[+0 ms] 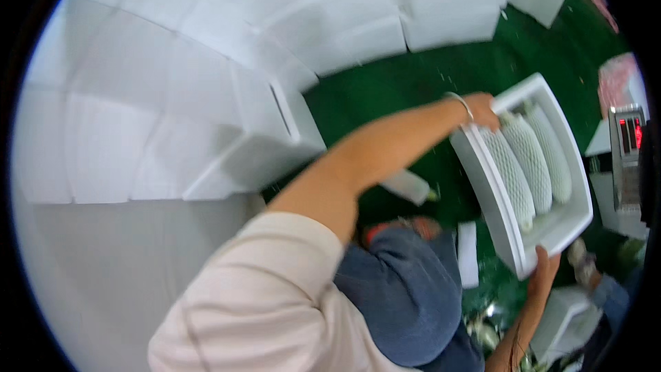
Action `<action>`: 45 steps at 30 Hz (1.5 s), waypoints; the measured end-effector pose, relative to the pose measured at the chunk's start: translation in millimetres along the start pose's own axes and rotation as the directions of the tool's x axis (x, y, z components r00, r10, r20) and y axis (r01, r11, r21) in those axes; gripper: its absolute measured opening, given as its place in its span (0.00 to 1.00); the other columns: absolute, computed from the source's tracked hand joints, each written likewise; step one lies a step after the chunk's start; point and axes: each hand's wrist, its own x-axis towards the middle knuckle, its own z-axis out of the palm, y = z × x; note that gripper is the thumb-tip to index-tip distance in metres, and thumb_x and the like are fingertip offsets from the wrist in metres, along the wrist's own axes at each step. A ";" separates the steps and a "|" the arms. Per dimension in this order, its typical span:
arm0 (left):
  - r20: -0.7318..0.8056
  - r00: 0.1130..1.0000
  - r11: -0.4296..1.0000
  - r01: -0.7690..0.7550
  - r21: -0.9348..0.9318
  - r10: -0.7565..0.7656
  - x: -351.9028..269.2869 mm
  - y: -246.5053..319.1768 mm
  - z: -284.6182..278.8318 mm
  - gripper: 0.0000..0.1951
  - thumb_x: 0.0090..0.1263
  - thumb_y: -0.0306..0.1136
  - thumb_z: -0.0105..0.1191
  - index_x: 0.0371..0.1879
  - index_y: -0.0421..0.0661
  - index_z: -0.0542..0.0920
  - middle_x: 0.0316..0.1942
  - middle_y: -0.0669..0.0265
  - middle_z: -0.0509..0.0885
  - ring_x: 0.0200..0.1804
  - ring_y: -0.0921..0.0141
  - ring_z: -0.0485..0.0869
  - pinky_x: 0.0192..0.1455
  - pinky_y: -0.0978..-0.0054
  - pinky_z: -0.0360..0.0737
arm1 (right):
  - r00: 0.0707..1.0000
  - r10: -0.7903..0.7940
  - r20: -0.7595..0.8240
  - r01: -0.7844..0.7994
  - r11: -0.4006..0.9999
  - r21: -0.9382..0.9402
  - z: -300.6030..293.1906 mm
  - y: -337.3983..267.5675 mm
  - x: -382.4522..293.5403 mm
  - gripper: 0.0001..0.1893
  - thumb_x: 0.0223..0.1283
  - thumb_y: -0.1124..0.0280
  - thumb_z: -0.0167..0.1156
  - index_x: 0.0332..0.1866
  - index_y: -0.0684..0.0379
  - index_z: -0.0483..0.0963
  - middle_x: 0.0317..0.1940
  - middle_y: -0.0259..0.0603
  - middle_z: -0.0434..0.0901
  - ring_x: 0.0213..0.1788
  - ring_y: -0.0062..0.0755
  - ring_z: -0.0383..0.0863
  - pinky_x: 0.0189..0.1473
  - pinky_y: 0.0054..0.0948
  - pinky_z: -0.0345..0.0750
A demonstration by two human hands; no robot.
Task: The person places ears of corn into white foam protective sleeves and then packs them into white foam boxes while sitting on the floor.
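A white foam box (496, 191) is held tilted in the air at the right, between both my hands. Several long pale items in white foam netting (526, 163) lie side by side in it, with part of its floor bare. My left hand (483, 111), a bracelet at its wrist, grips the box's upper left end. At the lower end my right hand (543, 263) grips the rim, its thumb on the edge and the other fingers mostly hidden by the box.
White foam boxes (330, 15) are stacked along the top and left. A digital scale (627, 160) with a red display stands at the right. Another open foam box (565, 320) is at the lower right, near a person's shoe (581, 261). A pale wrapped item (408, 186) lies on the green floor (382, 88).
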 end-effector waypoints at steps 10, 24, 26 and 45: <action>-0.246 0.861 0.499 0.010 -0.867 -0.445 -151.9 -103.7 -11.5 0.24 0.47 0.20 0.53 0.49 0.42 0.70 0.39 0.54 0.76 0.36 0.54 0.81 0.34 0.49 0.84 | 0.969 -0.231 0.089 0.240 0.965 -0.107 55.4 -61.7 -49.9 0.23 0.58 0.73 0.54 0.61 0.61 0.65 0.59 0.40 0.70 0.59 0.29 0.69 0.57 0.28 0.67; -0.379 0.566 0.556 0.175 -0.813 -0.732 -244.5 -263.0 -102.5 0.16 0.67 0.32 0.41 0.51 0.41 0.72 0.49 0.53 0.74 0.49 0.54 0.74 0.44 0.55 0.81 | 0.733 -0.679 0.037 0.655 0.719 0.232 49.0 -183.8 -181.3 0.08 0.55 0.76 0.55 0.38 0.68 0.76 0.40 0.49 0.78 0.43 0.35 0.79 0.44 0.30 0.75; -0.347 0.682 0.642 0.235 -0.730 -0.644 -205.4 -246.2 -57.2 0.16 0.67 0.32 0.41 0.51 0.41 0.72 0.49 0.54 0.74 0.49 0.55 0.74 0.44 0.56 0.81 | 0.420 -0.902 -0.096 0.827 0.337 0.450 73.8 -242.0 -187.5 0.05 0.50 0.79 0.55 0.32 0.66 0.77 0.34 0.48 0.79 0.37 0.35 0.80 0.35 0.28 0.73; -0.250 0.968 1.000 -0.011 0.017 0.015 -35.6 -111.5 -93.5 0.16 0.65 0.29 0.46 0.52 0.38 0.72 0.48 0.55 0.76 0.49 0.59 0.76 0.47 0.66 0.79 | 0.093 -0.867 -0.489 0.814 -0.217 0.539 160.7 -293.5 -178.6 0.05 0.49 0.77 0.56 0.31 0.65 0.75 0.28 0.46 0.78 0.31 0.36 0.79 0.32 0.32 0.74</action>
